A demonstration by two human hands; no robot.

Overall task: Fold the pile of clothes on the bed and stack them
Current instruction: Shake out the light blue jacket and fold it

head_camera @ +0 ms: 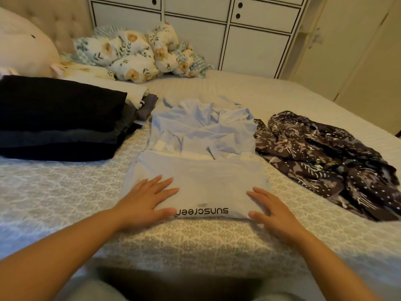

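Left hand (145, 199) flat, fingers spread and straight, pressing the near left part of the pale blue garment (201, 170); right hand (274, 210) likewise flat and open on its near right corner. Between them, along the near folded edge, black lettering reading "sunscreen", upside down. Garment's near part smoothed, far part rumpled, in the middle of the patterned bed cover (65, 192). To the left, stack of dark folded clothes (60, 118); to the right, crumpled dark printed garment (325, 161). Beyond, bunched floral bedding (134, 53) and white cabinet (249, 29).
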